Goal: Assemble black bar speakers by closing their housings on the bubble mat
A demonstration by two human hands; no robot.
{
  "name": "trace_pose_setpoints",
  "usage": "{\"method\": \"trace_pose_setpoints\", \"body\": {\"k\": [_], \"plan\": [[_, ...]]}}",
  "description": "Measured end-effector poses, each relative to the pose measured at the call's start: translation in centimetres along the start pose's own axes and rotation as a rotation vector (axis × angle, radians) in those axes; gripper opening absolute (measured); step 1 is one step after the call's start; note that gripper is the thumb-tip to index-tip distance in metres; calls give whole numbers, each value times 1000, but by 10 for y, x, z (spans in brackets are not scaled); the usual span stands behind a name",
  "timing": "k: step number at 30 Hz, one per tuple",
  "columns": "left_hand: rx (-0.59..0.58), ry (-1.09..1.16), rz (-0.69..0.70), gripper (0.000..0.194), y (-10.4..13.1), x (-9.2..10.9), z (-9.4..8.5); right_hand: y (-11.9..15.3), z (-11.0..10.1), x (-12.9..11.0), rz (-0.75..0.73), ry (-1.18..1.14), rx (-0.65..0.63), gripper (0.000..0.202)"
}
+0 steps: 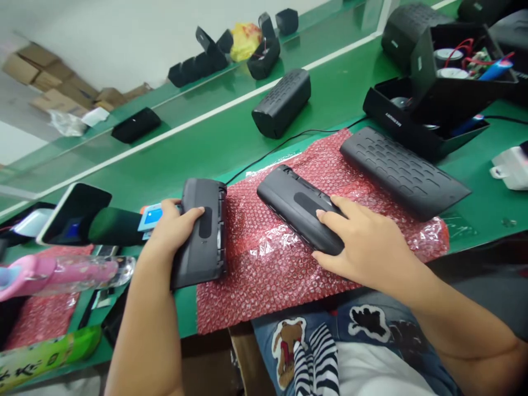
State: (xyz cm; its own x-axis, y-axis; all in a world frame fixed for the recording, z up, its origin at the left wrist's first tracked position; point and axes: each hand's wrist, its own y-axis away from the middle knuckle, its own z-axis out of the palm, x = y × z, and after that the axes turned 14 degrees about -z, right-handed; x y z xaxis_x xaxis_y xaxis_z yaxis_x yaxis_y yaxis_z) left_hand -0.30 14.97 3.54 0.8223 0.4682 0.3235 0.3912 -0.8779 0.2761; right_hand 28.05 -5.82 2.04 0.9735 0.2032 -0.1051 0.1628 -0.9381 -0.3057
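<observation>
My left hand (175, 225) is closed round a black plastic speaker housing half (208, 234), its thumb on the top face by an oval recess. The part stands at the left edge of a red bubble-wrap sheet (247, 297). My right hand (363, 242) grips the near right end of a second, similar black housing half (295, 201), which lies slanted over the bubble wrap. Clips show along the edges of both parts. To the right, a black shell with a raised brick-like pattern (400, 170) rests partly on the wrap.
A closed black speaker (284, 102) stands behind the wrap. At the right sits an opened speaker (424, 115) with red wires. A thin black cable (268, 154) crosses the green bench. On the left are a phone (74, 214), a pink bottle (61, 272) and a green bottle (53, 357).
</observation>
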Motion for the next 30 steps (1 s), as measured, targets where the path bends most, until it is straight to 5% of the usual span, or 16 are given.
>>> {"method": "trace_pose_setpoints", "body": {"k": [30], "plan": [[-47, 55, 20, 60, 17, -1, -2, 10, 19, 9, -117, 103, 134, 40]]}}
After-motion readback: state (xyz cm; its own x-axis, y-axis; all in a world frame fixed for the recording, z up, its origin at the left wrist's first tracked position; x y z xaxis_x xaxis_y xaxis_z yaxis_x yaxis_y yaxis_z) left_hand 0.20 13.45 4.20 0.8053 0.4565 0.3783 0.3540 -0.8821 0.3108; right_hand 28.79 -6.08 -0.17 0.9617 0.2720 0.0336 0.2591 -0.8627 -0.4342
